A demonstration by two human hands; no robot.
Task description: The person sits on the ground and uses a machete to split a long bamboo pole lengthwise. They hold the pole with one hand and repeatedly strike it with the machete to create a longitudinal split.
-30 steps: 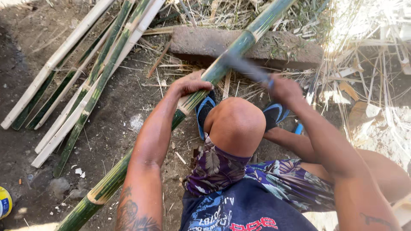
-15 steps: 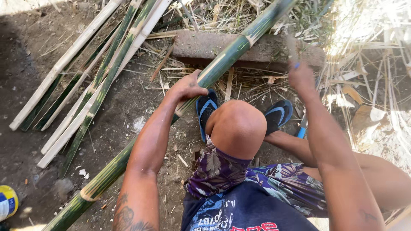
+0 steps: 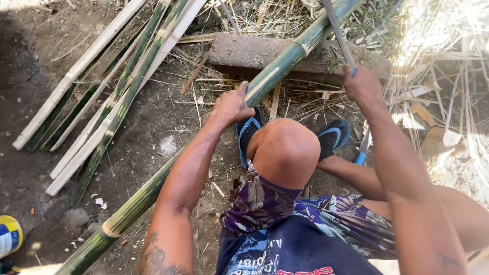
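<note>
Nearest the camera, the person squats in patterned shorts, one knee point(image 3: 285, 150) raised between the arms. The left hand point(image 3: 233, 104) wraps closed around a long green bamboo pole point(image 3: 153, 186), pinning it just above the blue sandal point(image 3: 248, 133). The pole runs from the lower left up across a stone block point(image 3: 239, 53). The right hand point(image 3: 362, 85) is clenched on the handle of a blade point(image 3: 336, 28), raised above the pole. To cut well, the blow should probably land where the block backs the pole, well beyond the left fingers, with the pole kept from rolling. Split strips point(image 3: 109, 86) lie farther left.
</note>
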